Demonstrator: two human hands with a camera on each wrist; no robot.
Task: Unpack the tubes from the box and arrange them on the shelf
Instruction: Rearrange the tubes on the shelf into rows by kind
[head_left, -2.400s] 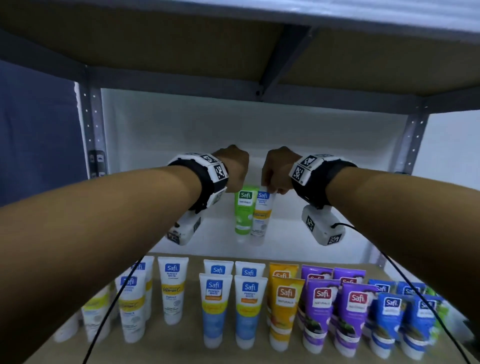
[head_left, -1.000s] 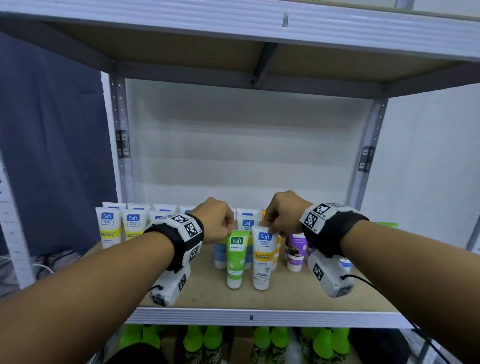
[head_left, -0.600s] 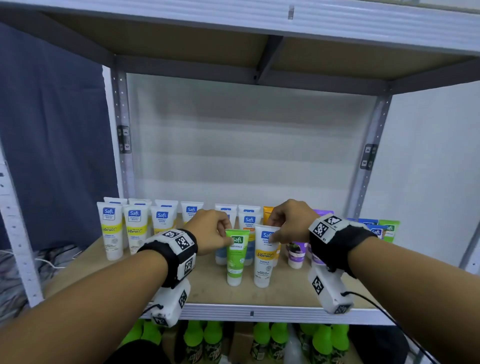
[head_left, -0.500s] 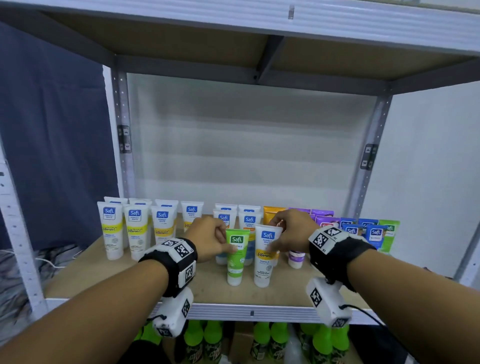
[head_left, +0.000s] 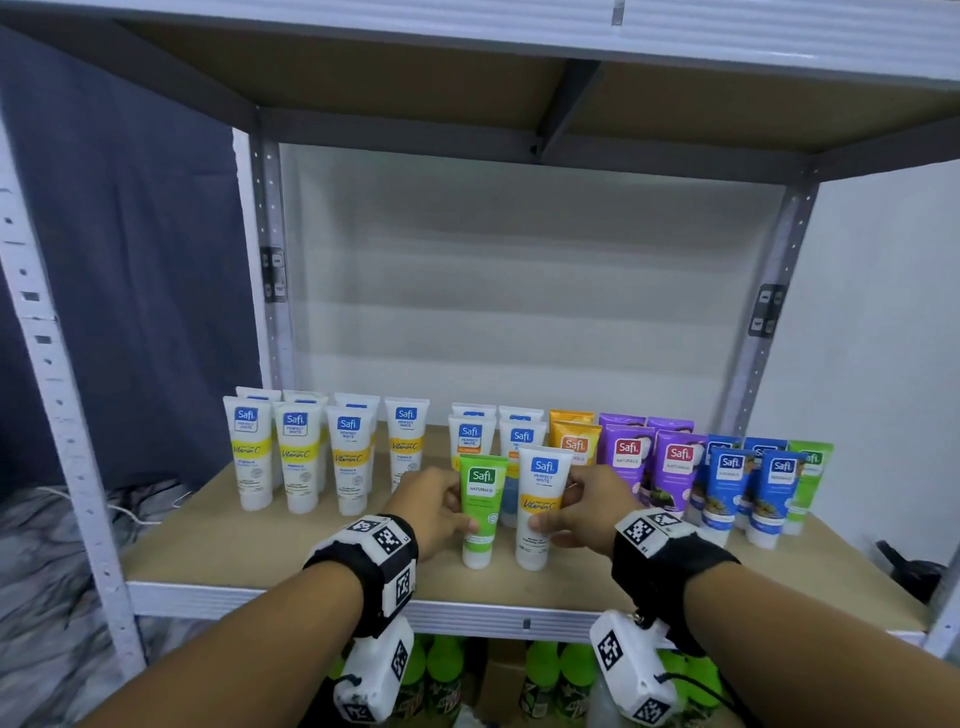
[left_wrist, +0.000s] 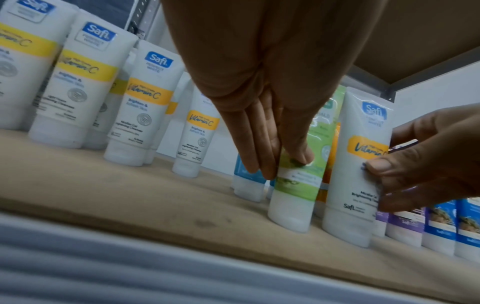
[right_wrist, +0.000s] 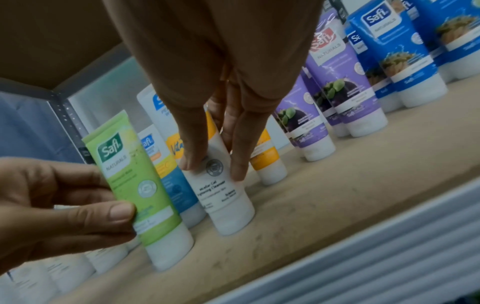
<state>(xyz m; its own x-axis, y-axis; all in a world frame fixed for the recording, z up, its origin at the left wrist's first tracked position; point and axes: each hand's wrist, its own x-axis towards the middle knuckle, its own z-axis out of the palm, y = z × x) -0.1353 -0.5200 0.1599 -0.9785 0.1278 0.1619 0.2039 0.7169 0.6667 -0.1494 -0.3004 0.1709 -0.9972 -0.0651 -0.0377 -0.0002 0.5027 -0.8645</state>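
Observation:
Two tubes stand cap-down, side by side, near the front of the wooden shelf board (head_left: 249, 545). One is a green tube (head_left: 480, 512) and the other a white Vitamin C tube (head_left: 540, 499). My left hand (head_left: 452, 512) pinches the green tube (left_wrist: 298, 185) at mid-height, thumb in front and fingers behind (left_wrist: 283, 164). My right hand (head_left: 566, 512) pinches the white tube (right_wrist: 223, 195) the same way (right_wrist: 215, 166). In the left wrist view the green tube leans slightly. The box is out of sight.
Behind stand rows of white Vitamin C tubes (head_left: 298, 457), orange tubes (head_left: 574, 441), purple tubes (head_left: 628, 457), blue tubes (head_left: 727, 488) and a green one (head_left: 808, 478). The upper shelf (head_left: 519, 31) hangs overhead. Green bottles (head_left: 441, 670) fill the level below.
Both hands came down with the two tubes from high in the shelf bay to the board. Their grip has slid from the tubes' tops to their middles.

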